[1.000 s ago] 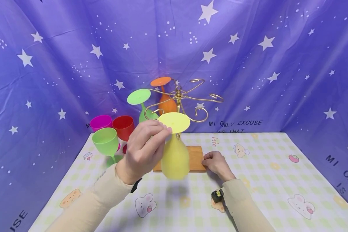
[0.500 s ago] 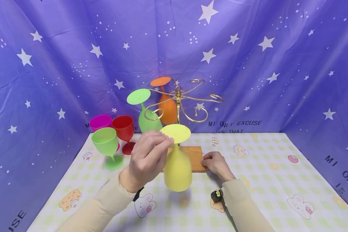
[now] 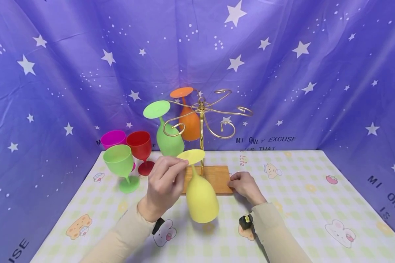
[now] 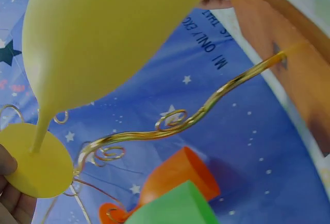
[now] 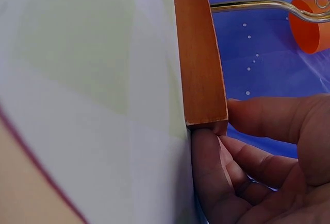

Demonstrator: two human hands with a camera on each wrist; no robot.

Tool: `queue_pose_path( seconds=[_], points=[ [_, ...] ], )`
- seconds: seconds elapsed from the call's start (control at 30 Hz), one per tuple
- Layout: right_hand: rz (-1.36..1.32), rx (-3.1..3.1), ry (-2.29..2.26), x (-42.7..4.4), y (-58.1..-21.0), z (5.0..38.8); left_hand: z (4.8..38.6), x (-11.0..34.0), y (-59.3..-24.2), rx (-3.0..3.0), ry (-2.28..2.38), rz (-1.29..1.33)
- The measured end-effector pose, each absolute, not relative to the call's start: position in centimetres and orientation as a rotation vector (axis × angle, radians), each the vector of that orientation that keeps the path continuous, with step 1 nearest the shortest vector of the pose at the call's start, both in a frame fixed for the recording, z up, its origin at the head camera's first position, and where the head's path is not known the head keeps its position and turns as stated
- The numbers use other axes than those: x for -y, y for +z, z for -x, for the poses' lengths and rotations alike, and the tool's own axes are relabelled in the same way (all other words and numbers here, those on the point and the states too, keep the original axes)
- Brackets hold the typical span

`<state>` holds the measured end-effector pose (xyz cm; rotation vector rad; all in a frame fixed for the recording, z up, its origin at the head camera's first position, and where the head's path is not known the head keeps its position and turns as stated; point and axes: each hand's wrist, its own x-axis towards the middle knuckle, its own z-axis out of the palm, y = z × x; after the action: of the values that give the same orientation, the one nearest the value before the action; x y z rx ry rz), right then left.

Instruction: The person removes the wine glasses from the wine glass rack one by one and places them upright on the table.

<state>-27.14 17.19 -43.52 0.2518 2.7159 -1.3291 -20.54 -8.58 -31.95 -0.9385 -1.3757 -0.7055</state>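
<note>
My left hand (image 3: 164, 182) pinches the rim of the base of a yellow goblet (image 3: 202, 199), which hangs upside down and slightly tilted in front of the gold wire rack (image 3: 202, 138). In the left wrist view the fingers (image 4: 7, 163) touch the edge of the yellow base (image 4: 44, 165). My right hand (image 3: 248, 187) grips the right end of the rack's wooden base (image 3: 218, 179); the right wrist view shows thumb and fingers around the corner of the wood (image 5: 201, 54). A green goblet (image 3: 169, 140) and an orange goblet (image 3: 189, 124) hang upside down from the rack's left arms.
Upright at the left stand a light green goblet (image 3: 119, 160), a red goblet (image 3: 139, 146) and a magenta goblet (image 3: 113, 138). The checked tablecloth (image 3: 303, 219) extends to the right, with a starry purple curtain (image 3: 197, 47) behind.
The left hand has lowered the yellow goblet and brought it nearer the front, and its base has shifted left in the last half second. The right hand stays on the wooden base.
</note>
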Motion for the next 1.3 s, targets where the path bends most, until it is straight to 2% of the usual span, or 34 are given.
queue_pose_path(
  seconds=[0.73, 1.07, 1.3],
  points=[
    [-0.262, -2.634, -1.437, -17.2, -43.4, 27.1, 21.8, 9.5, -36.7, 1.503, -0.959, 0.648],
    [-0.203, -2.594, -1.501, -17.2, -41.9, 26.7, 22.2, 9.8, -37.3, 1.535, -1.022, 0.572],
    [0.011, -2.802, -1.532, -16.6, -39.3, 25.7, 21.2, 9.6, -36.0, 1.546, -1.087, 0.518]
  ],
)
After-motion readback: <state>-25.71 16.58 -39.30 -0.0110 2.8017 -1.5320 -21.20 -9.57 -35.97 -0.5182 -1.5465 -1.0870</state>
